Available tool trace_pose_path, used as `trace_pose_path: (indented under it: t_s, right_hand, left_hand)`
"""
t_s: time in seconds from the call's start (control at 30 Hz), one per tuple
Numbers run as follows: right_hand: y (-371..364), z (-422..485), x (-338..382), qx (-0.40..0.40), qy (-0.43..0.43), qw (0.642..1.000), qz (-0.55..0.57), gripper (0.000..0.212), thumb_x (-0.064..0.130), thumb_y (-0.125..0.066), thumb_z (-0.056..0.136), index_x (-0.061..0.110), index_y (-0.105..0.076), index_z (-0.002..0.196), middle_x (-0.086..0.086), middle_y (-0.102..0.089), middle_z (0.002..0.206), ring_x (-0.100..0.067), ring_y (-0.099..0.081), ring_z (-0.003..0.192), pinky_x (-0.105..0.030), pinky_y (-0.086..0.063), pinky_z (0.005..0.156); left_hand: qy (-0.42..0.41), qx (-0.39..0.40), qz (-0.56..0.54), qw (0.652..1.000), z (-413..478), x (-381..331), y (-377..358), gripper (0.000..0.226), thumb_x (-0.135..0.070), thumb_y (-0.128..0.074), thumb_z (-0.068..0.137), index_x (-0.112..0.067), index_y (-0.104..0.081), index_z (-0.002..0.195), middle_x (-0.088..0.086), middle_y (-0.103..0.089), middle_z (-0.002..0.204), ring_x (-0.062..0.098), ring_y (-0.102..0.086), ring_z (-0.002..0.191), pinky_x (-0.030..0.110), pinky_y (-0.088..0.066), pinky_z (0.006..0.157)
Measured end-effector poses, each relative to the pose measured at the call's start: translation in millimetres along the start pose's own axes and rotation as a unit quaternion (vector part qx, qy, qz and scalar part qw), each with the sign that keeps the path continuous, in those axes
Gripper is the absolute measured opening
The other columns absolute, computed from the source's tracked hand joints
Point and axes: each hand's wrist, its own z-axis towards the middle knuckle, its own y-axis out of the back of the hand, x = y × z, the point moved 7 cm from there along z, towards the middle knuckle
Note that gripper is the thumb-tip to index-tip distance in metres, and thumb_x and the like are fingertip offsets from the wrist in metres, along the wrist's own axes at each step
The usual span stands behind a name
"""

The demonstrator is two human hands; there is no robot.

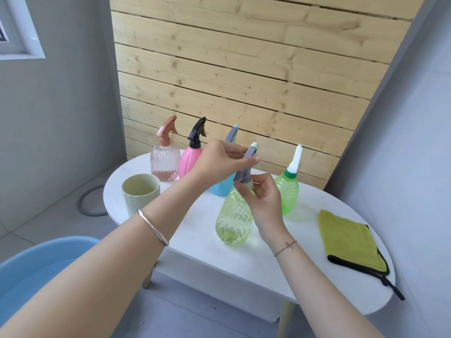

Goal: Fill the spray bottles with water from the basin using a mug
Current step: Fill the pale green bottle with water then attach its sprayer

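both hands (244, 176) clamped on the yellow spray bottle's (233, 220) grey sprayer head (246, 168).

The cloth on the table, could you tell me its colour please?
Yellow-green cloth with black edging, head view.

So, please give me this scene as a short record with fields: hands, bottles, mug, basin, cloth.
left hand: grips the grey spray head
right hand: holds the neck of the yellow-green bottle
other bottles: clear pink, pink, blue, green
mug: upright on the table
basin: blue, holds water
cloth: folded
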Motion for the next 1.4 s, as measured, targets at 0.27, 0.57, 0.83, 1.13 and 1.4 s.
trace_pose_path:
  t_s: [0.27,0.57,0.83,1.13,1.4]
  right_hand:
    - [2,0,2,0.142,-0.055,0.988,-0.011,0.046,0.033,-0.062,0.083,0.014,-0.057,0.125,0.011,-0.072,0.102,-0.001,-0.062,0.101,-0.012,-0.045,0.086]
    - [-2,-1,-6,0.065,-0.059,0.993,0.075,0.031,0.005,-0.067,0.085,0.006,-0.059,0.115,0.012,-0.069,0.091,0.004,-0.062,0.086,-0.012,-0.046,0.079]
    - [-7,2,-6,0.058,-0.09,0.991,0.079,0.023,0.006,-0.069,0.083,0.02,-0.063,0.1,0.016,-0.065,0.085,0.003,-0.057,0.083,-0.013,-0.043,0.08]
    - [-6,0,-6,0.166,-0.089,0.979,0.083,0.035,0.029,-0.06,0.083,0.019,-0.062,0.117,0.009,-0.066,0.115,-0.001,-0.057,0.112,-0.017,-0.041,0.095]
    - [-10,2,-10,0.151,-0.063,0.986,0.046,0.04,0.038,-0.071,0.081,0.021,-0.06,0.116,0.01,-0.064,0.116,-0.003,-0.055,0.112,-0.019,-0.043,0.095]
  left_hand:
    - [-0.008,0.07,0.008,0.997,8,-1,-10,0.025,-0.015,-0.076,0.085,-0.011,-0.076,0.11,0.003,-0.077,0.095,0.012,-0.074,0.088,0.029,-0.059,0.085]
    - [-0.054,0.122,0.017,0.991,8,-1,-18,0.027,-0.012,-0.072,0.087,-0.012,-0.073,0.114,0.005,-0.076,0.104,0.017,-0.071,0.101,0.038,-0.052,0.1]
    - [-0.059,0.13,-0.002,0.99,9,0,-18,0.03,-0.006,-0.07,0.088,-0.005,-0.07,0.119,0.009,-0.074,0.107,0.014,-0.07,0.101,0.027,-0.053,0.097]
    - [-0.063,0.125,-0.014,0.99,9,1,-18,0.03,-0.006,-0.07,0.088,-0.006,-0.07,0.118,0.009,-0.074,0.105,0.017,-0.071,0.099,0.028,-0.055,0.094]
    - [-0.058,0.132,-0.017,0.989,7,2,-20,0.03,-0.005,-0.069,0.089,-0.005,-0.069,0.119,0.011,-0.074,0.106,0.009,-0.07,0.095,0.023,-0.054,0.093]
